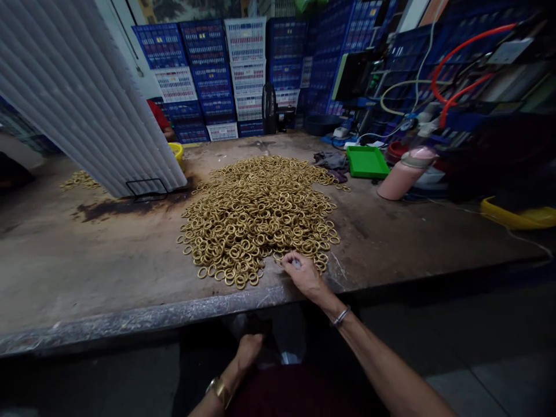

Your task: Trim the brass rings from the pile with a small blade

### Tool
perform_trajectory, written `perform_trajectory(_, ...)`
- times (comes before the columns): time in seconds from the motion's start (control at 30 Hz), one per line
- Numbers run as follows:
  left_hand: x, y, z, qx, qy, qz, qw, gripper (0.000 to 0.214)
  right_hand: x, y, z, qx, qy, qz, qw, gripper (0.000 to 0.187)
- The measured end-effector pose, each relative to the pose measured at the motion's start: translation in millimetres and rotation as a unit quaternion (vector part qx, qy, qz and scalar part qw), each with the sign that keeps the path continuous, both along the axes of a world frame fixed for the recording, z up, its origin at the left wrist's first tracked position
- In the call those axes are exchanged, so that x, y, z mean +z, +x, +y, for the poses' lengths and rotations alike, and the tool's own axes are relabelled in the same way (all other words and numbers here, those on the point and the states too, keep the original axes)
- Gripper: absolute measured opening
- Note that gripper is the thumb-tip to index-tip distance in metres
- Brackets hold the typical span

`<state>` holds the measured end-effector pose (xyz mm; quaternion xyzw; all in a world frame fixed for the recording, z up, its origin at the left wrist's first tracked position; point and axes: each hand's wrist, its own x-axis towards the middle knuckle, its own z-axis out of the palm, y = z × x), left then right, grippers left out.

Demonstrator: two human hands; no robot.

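A wide heap of brass-coloured metal rings (260, 202) covers the middle of the worktable. At its near right edge, my right hand (303, 273) has its fingers curled together, with the fingertips beside a few loose rings. Something small and pale shows between thumb and fingers, too small to name. Below the table's front edge, my left hand (251, 349) is closed above my lap, apart from the heap. What it holds, if anything, is hidden.
A tall ridged whitish panel (99, 98) stands on a black wire stand (147, 188) at left, before a yellow container (177, 153) and a person's red sleeve (158, 116). Right are a green tray (367, 161), pink bottle (402, 176) and hoses. Stacked crates (212, 75) line the back.
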<state>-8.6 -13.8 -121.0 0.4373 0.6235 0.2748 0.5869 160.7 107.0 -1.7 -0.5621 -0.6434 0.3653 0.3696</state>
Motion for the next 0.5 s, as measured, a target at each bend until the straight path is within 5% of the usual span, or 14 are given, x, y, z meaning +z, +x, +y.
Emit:
perform_trajectory(0.2,61.8,19,-5,0.020,0.031,-0.083,0.996,0.031,-1.8,2,-9,0.067,-0.034,0.032,0.997,0.009)
perform_trajectory(0.33,108.4,28,11,0.139,0.140,-0.095,0.976,0.034,1.5,-1,-17,0.126,-0.005,0.013,0.992,0.010)
perform_trajectory(0.5,131.3,28,43,0.138,0.160,-0.110,0.971,0.033,4.9,-6,-22,0.168,0.010,0.013,0.986,0.012)
